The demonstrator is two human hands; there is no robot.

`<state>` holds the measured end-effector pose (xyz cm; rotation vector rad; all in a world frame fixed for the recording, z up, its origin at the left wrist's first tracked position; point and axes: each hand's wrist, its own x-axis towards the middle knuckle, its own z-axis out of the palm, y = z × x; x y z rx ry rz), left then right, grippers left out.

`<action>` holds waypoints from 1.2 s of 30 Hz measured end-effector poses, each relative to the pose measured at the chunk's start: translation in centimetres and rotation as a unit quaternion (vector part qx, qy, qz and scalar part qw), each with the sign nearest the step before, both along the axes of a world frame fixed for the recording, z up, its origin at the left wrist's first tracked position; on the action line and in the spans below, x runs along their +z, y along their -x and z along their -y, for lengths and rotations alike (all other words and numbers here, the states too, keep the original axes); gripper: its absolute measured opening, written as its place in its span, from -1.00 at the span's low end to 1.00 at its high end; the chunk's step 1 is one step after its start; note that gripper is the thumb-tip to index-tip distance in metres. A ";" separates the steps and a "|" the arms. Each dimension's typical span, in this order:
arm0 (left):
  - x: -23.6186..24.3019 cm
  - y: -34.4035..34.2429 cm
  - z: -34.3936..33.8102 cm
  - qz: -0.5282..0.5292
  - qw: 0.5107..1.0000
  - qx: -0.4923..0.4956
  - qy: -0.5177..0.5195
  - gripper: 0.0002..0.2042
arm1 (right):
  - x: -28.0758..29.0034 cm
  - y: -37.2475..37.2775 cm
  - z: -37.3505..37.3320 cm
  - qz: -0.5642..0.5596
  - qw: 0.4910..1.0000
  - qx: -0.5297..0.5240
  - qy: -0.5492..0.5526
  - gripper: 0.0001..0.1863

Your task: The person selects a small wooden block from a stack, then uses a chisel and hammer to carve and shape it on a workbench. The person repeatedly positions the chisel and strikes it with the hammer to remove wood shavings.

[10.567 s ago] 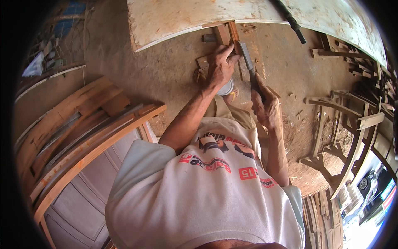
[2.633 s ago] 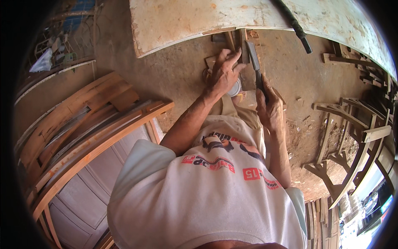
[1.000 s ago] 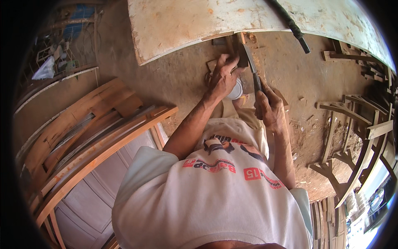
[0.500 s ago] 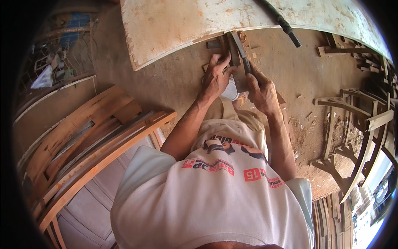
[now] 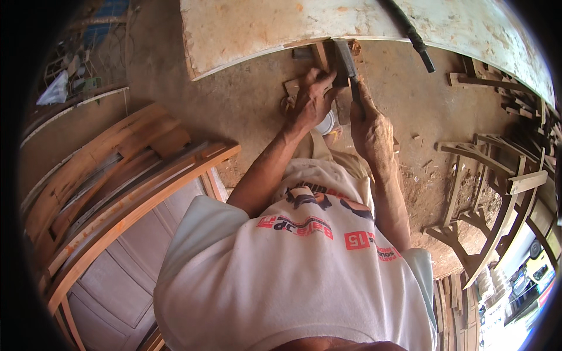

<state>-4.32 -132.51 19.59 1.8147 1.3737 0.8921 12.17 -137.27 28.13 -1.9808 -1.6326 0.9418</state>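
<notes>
My left hand [image 5: 309,102] grips a narrow wooden piece [image 5: 320,56] that stands against the edge of a pale, stained board [image 5: 257,26]. My right hand [image 5: 372,126] is closed round the handle of a flat dark metal tool like a chisel [image 5: 345,58]. The blade points up at the wooden piece, just right of my left fingers. The two hands are close together. A small white round object [image 5: 325,124] lies on the ground under my left wrist. My white printed shirt fills the lower middle of the view.
A black hose [image 5: 410,32] lies across the board at upper right. Several curved wooden frames [image 5: 117,175] are stacked at the left over a pale panelled door [image 5: 129,263]. Chair-like wooden frames [image 5: 486,181] stand at the right on dusty ground with wood chips.
My right hand has risen with the tool and closed in on my left hand at the wooden piece. The view has shifted slightly.
</notes>
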 end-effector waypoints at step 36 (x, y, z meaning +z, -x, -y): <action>2.8 1.5 -2.5 -0.083 0.983 -0.121 -0.111 -0.44 | -0.8 -4.2 8.9 -0.302 0.939 -0.154 0.052 -0.42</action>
